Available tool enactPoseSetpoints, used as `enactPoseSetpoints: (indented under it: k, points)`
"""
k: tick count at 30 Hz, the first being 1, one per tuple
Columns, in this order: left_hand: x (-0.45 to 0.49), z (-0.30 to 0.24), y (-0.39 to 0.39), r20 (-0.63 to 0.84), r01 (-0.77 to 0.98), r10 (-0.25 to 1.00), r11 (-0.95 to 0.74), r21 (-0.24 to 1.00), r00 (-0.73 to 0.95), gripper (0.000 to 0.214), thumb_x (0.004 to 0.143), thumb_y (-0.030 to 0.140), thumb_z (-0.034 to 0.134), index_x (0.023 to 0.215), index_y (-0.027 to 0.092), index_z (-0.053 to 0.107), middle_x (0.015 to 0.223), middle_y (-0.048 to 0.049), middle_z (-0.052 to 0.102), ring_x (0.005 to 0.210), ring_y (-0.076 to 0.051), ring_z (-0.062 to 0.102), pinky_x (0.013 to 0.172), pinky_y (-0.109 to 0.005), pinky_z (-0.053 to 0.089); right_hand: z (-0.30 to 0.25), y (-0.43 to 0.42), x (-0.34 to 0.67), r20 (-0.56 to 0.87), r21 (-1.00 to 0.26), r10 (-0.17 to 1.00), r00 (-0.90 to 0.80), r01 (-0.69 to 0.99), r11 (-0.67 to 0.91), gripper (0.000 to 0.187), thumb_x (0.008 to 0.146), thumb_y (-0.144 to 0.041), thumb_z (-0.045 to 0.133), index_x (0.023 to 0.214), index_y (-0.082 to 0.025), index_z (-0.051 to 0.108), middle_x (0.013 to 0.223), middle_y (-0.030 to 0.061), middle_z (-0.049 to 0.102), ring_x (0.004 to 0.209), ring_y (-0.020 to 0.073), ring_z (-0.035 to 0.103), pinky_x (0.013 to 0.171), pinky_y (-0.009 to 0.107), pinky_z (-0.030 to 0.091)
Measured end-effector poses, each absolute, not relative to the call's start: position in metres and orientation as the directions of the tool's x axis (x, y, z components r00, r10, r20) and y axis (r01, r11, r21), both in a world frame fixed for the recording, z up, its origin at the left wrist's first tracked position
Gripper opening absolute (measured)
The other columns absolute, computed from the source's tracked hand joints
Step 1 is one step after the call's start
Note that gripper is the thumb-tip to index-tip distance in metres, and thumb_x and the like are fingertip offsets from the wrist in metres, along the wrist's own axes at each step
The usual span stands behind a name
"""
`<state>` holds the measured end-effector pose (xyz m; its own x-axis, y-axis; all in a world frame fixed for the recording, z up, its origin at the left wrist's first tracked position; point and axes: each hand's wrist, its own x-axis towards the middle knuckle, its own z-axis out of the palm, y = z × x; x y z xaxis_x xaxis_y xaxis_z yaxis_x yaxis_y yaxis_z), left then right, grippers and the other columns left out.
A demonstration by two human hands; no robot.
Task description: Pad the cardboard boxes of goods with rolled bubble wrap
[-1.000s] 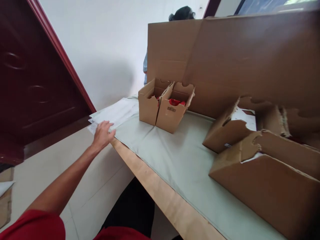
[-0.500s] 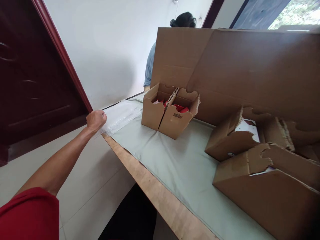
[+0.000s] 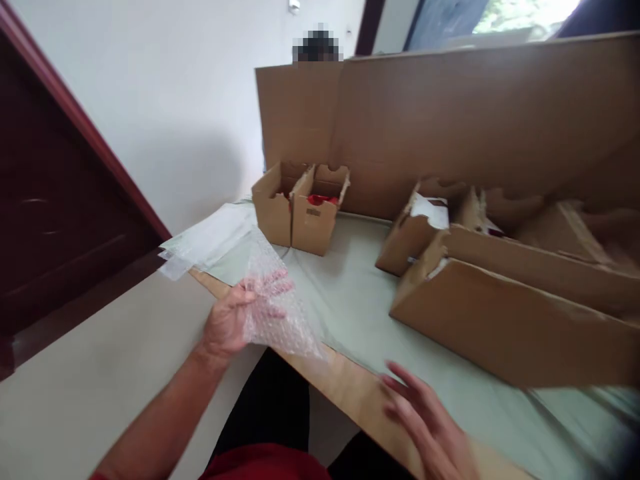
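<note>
Head view: wrap [image 3: 273, 331] is pinched by left hand [image 3: 227, 323] between thumb and fingers above table edge [image 3: 350, 381], likely to keep it spread; right hand [image 3: 427, 420], empty, fingers parted; sheets [image 3: 215, 230], stacked at the corner, seemingly for reach.

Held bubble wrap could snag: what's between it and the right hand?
Head view: wooden table edge and cloth lie between bubble wrap and right hand.

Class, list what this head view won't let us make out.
In the head view:
Co-worker: body hidden behind cardboard panel.
Left hand: fingers veiled by bubble wrap.
Right hand: blurred fingertips.
Red item: lower part hidden by box wall.
Long box: right end cut off by edge.
</note>
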<state>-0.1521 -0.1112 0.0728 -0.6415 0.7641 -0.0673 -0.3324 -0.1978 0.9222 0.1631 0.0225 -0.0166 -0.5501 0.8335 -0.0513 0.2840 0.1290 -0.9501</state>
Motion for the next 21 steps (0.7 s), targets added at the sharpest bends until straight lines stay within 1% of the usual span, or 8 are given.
enactPoseSetpoints:
  k: [1,3,5,7,11,15,18,21]
  points:
    - [-0.133,0.070,-0.104,-0.054,-0.348,0.789,-0.207,0.914,-0.612,0.031,0.068,0.043,0.061,0.090,0.021,0.067,0.123,-0.0123,0.076,0.124,-0.042,0.068,0.089,-0.059,0.064,-0.015,0.012,0.150,-0.154,-0.984,0.810,-0.567,0.167,-0.070,0.056,0.092,-0.066,0.063,0.138,-0.033,0.065,0.139,0.0142,0.068,0.120,0.0381,0.070,0.087,0.052,0.064]
    - [-0.101,0.066,-0.093,-0.025,-0.345,0.814,-0.218,0.913,-0.580,0.045,0.073,0.047,0.054,0.103,0.020,0.072,0.117,-0.0125,0.078,0.127,-0.042,0.066,0.099,-0.062,0.060,-0.008,0.000,0.128,-0.263,-0.924,0.674,-0.690,-0.020,-0.381,0.067,0.088,-0.074,0.061,0.139,-0.030,0.063,0.141,0.0161,0.067,0.119,0.0388,0.070,0.086,0.055,0.064]
    - [-0.081,0.062,-0.087,-0.004,-0.345,0.827,-0.230,0.910,-0.562,0.053,0.074,0.048,0.054,0.114,0.019,0.074,0.112,-0.0124,0.079,0.126,-0.041,0.067,0.105,-0.062,0.057,0.003,0.000,0.118,-0.258,-0.844,0.619,-0.741,-0.139,-0.518,0.071,0.084,-0.077,0.064,0.135,-0.027,0.066,0.136,0.0166,0.069,0.112,0.0372,0.072,0.086,0.054,0.063]
    - [-0.067,0.055,-0.089,0.005,-0.365,0.850,-0.231,0.902,-0.526,0.056,0.074,0.046,0.059,0.121,0.020,0.073,0.114,-0.0117,0.079,0.125,-0.041,0.068,0.108,-0.062,0.054,0.016,0.011,0.121,-0.246,-0.821,0.665,-0.705,-0.213,-0.530,0.070,0.082,-0.070,0.072,0.133,-0.024,0.065,0.123,0.0145,0.074,0.104,0.0322,0.074,0.088,0.048,0.061]
    - [-0.038,0.024,-0.108,-0.062,-0.429,0.906,-0.137,0.893,-0.419,0.049,0.074,0.046,0.074,0.117,0.023,0.075,0.113,-0.0107,0.079,0.120,-0.038,0.070,0.106,-0.058,0.055,0.034,0.052,0.141,-0.178,-0.936,0.801,-0.572,-0.153,-0.317,0.064,0.075,-0.045,0.086,0.131,-0.023,0.064,0.087,0.0019,0.074,0.073,0.0174,0.067,0.073,0.032,0.056]
    - [0.006,-0.012,-0.120,-0.328,-0.521,0.914,0.164,0.837,-0.239,0.032,0.070,0.043,0.086,0.091,0.021,0.077,0.091,-0.0073,0.079,0.094,-0.029,0.076,0.091,-0.044,0.059,0.023,0.108,0.156,-0.057,-0.992,0.737,-0.674,0.123,0.036,0.041,0.078,-0.032,0.078,0.115,-0.018,0.071,0.071,-0.0038,0.064,0.062,0.0128,0.058,0.063,0.027,0.049]
    - [0.034,-0.025,-0.122,-0.471,-0.453,0.881,0.403,0.795,-0.041,0.034,0.075,0.046,0.082,0.094,0.019,0.077,0.103,-0.0103,0.079,0.092,-0.026,0.075,0.085,-0.039,0.058,0.009,0.138,0.168,-0.051,-0.864,0.696,-0.717,0.381,0.329,0.031,0.081,-0.020,0.066,0.110,-0.018,0.074,0.069,-0.0030,0.065,0.062,0.0140,0.058,0.061,0.027,0.046]
    - [0.044,-0.015,-0.127,-0.520,-0.217,0.810,0.578,0.787,0.272,0.033,0.081,0.041,0.074,0.105,0.019,0.078,0.114,-0.0122,0.078,0.101,-0.027,0.074,0.086,-0.038,0.058,0.003,0.142,0.184,0.018,-0.540,0.742,-0.670,0.618,0.571,0.034,0.085,-0.011,0.061,0.113,-0.020,0.077,0.087,0.0040,0.076,0.078,0.0208,0.067,0.073,0.034,0.050]
